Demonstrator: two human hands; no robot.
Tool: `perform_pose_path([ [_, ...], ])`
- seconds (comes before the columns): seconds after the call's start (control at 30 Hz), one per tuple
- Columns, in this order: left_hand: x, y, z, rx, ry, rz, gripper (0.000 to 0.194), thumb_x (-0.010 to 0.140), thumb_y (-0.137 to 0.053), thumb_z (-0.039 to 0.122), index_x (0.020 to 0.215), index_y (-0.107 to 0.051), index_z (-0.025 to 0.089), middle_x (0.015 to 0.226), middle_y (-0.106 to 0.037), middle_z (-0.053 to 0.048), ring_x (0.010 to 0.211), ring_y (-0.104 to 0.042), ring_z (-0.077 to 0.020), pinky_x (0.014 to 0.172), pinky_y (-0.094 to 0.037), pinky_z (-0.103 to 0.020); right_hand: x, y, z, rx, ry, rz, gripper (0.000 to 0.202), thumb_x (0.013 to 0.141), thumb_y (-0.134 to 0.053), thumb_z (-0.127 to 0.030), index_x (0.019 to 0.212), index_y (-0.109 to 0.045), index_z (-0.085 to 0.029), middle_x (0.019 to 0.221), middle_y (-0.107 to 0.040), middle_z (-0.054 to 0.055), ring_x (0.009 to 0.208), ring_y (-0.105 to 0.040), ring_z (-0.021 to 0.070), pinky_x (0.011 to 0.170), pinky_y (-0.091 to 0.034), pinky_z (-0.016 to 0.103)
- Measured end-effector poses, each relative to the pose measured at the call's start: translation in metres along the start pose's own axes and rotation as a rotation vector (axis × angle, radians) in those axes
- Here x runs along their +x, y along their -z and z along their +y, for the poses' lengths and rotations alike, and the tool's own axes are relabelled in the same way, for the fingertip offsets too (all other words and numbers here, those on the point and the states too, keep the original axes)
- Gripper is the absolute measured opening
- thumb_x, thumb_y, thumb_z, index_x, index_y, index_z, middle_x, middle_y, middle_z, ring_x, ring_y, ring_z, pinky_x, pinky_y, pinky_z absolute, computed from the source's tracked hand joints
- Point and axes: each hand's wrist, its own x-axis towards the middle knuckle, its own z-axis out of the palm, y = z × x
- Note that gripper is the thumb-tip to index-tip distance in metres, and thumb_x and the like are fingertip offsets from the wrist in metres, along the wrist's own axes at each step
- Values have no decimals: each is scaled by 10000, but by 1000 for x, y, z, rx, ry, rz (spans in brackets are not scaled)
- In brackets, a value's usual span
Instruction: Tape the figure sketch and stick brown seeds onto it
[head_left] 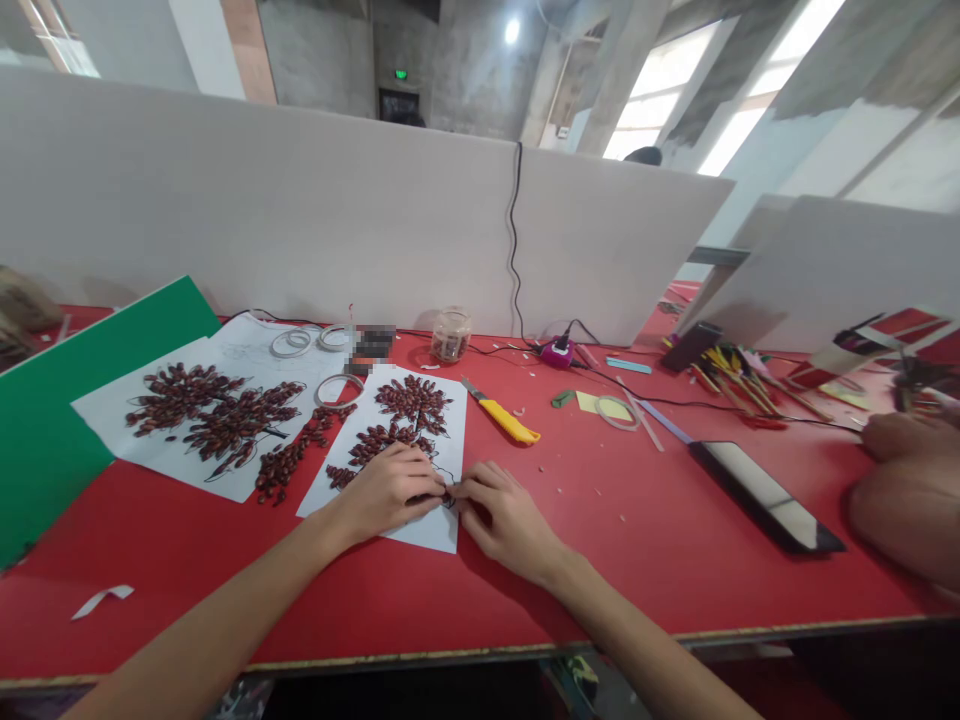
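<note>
My left hand (394, 492) rests on the lower part of a white sheet (427, 535) bearing dark red, seed-like pieces (412, 400) laid out in a branching pattern. From the right, my right hand (499, 515) meets it at the sheet's right edge. Both hands have their fingertips pinched together around a small dark thing, too small to make out. A loose pile of the same red pieces (281, 470) lies left of the sheet. Farther left, a second white sheet (112, 400) carries a larger pattern of them.
A yellow cutter (510, 422) lies beyond my right hand. Behind are tape rolls (339, 391), a glass jar (451, 335) and a purple socket block (557, 351). A phone (765, 495) and another person's arm (907, 500) are right; a green board (45, 450) is left.
</note>
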Motion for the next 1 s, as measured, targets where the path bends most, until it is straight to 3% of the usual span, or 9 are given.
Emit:
perform_pose_path([
  [0.13,4,2,4,-81,80,94,204,997,-601,338,1141,-712,246,1108,-760,-33,1119,-640,-227,996,-464,-409,1,1,8,289,-128,129,300,979,-453,-129,1153,-687,-199,1004,-656,76,890,-642,184,809,-520,312],
  [0.27,14,6,3,-152,250,176,259,1026,-509,320,1183,-696,234,1235,-718,-52,1181,-633,-220,1059,-480,-419,1,1,12,304,-170,180,314,974,-445,-122,1146,-696,-196,981,-662,78,848,-646,185,786,-533,324],
  [0.43,11,8,-10,53,368,80,355,1027,-485,391,1300,-633,219,1462,-571,-87,1364,-510,-272,1134,-426,-475,-2,4,4,119,19,41,463,955,-451,-105,1365,-605,-253,1227,-627,124,1088,-600,246,939,-522,418],
  [0.57,-6,14,-23,155,396,18,443,1053,-412,430,1404,-554,200,1549,-480,-108,1445,-421,-273,1184,-364,-477,-3,4,-2,-85,135,-86,474,944,-501,-128,1393,-589,-250,1422,-557,139,1246,-531,312,1022,-464,521],
  [0.77,-26,27,-32,177,399,-43,484,1061,-387,452,1466,-491,208,1614,-387,-89,1506,-322,-252,1228,-289,-480,1,3,2,-21,101,-84,503,916,-488,-63,1341,-646,-280,1496,-518,96,1364,-471,290,1098,-428,522],
  [1.0,-41,16,-33,156,397,-84,590,1045,-400,541,1553,-380,242,1651,-309,-81,1522,-291,-267,1238,-275,-486,1,4,11,219,-12,51,513,975,-412,-99,1433,-567,-270,1421,-590,119,1292,-570,235,1073,-510,456],
])
